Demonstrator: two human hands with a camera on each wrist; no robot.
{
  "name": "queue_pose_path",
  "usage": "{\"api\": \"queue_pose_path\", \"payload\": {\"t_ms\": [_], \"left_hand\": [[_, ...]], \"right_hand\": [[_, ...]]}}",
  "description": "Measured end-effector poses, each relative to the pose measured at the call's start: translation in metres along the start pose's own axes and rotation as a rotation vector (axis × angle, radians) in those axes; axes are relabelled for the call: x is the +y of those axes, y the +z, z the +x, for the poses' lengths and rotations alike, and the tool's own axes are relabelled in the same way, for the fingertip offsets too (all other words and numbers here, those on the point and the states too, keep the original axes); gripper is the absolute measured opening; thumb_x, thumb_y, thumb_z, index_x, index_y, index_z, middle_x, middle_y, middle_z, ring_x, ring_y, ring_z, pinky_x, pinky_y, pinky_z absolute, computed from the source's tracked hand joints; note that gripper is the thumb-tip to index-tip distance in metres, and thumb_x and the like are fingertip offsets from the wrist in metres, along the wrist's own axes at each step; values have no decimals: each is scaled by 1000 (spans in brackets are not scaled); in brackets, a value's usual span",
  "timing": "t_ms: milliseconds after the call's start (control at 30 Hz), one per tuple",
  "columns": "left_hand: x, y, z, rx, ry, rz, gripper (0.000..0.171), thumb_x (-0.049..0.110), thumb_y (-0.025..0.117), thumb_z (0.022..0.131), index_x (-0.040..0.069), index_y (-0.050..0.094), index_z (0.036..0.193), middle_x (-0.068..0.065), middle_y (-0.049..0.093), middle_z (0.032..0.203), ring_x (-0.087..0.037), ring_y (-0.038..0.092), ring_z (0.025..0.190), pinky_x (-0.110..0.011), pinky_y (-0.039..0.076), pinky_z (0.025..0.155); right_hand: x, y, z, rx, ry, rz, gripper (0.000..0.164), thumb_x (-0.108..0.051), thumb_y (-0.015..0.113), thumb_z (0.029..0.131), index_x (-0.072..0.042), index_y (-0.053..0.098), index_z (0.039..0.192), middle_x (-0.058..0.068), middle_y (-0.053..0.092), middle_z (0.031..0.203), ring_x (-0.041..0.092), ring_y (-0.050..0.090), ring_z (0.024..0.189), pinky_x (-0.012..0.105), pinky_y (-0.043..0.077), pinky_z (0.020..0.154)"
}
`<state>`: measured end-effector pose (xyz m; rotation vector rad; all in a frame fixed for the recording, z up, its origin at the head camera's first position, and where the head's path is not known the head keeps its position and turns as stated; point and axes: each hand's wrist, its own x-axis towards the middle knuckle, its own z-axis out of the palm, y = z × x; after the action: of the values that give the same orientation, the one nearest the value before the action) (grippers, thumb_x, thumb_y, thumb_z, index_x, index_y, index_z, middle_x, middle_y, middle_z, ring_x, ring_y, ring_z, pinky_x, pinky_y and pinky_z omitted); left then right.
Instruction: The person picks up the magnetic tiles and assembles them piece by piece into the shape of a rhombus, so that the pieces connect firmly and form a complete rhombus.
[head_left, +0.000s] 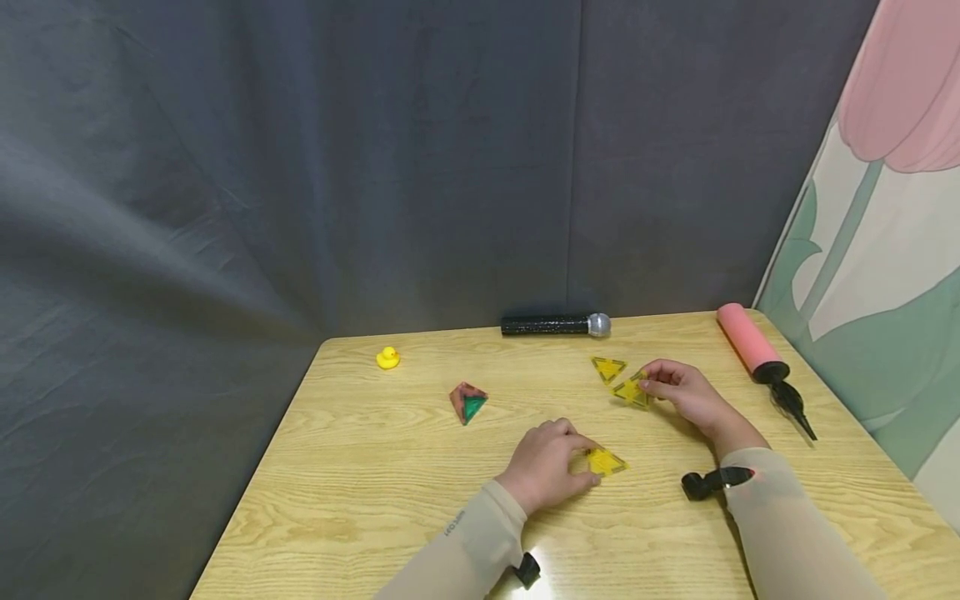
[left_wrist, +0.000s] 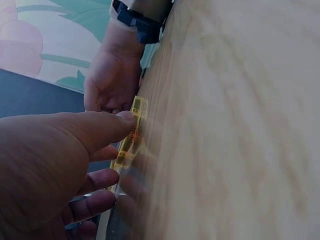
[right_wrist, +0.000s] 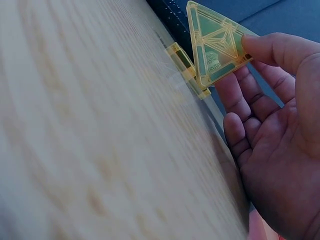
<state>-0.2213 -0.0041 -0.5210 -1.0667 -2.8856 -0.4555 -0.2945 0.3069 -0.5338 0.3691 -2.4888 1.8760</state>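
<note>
My left hand (head_left: 547,468) pinches a see-through yellow triangular magnetic tile (head_left: 607,462) between thumb and fingers, low at the tabletop. In the left wrist view that tile (left_wrist: 135,106) shows nearly edge-on under the thumb. Farther back and to the right, my right hand (head_left: 688,398) grips a second yellow triangular tile (head_left: 628,393) by one corner. The right wrist view shows this tile (right_wrist: 216,44) tilted up off the wood, thumb on its face. Just beyond it a third yellow triangular tile (head_left: 608,368) lies on the table.
A red-and-green tile piece (head_left: 462,397) sits left of centre, with a yellow rubber duck (head_left: 387,358) behind it. Along the back edge lies a black microphone (head_left: 547,326). A pink hand pump (head_left: 752,340) rests at the right edge of the wooden table (head_left: 337,500).
</note>
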Motion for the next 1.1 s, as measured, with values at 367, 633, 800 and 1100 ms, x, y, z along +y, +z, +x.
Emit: {"api": "queue_pose_path", "payload": {"t_ms": [367, 633, 800, 1100], "left_hand": [[-18, 1, 0, 40, -70, -18, 47, 57, 77, 91, 36, 73, 133, 16, 57, 110, -5, 50, 95, -23, 44, 82], [-31, 0, 0, 73, -108, -60, 45, 57, 76, 92, 35, 73, 132, 16, 58, 109, -5, 52, 97, -24, 46, 84], [-38, 3, 0, 98, -95, -113, 44, 57, 76, 92, 34, 74, 130, 16, 60, 117, -6, 53, 105, -26, 47, 92], [-43, 5, 2, 155, 25, -165, 28, 44, 79, 95, 30, 81, 118, 21, 66, 130, -4, 56, 112, -32, 44, 106]], "right_hand": [[0, 2, 3, -2, -4, -21, 31, -17, 69, 103, 6, 64, 122, 11, 69, 104, 18, 63, 91, 28, 54, 80], [-3, 4, 5, 40, -4, -29, 29, -15, 70, 102, 6, 65, 121, 5, 70, 101, 17, 63, 88, 29, 54, 75], [-7, 8, 6, 48, -29, -25, 28, -10, 70, 101, 9, 64, 121, 8, 72, 99, 18, 66, 83, 30, 55, 68], [-16, 18, 7, 51, -58, 8, 28, -7, 71, 101, 12, 64, 121, 11, 72, 95, 21, 63, 73, 31, 54, 60]]}}
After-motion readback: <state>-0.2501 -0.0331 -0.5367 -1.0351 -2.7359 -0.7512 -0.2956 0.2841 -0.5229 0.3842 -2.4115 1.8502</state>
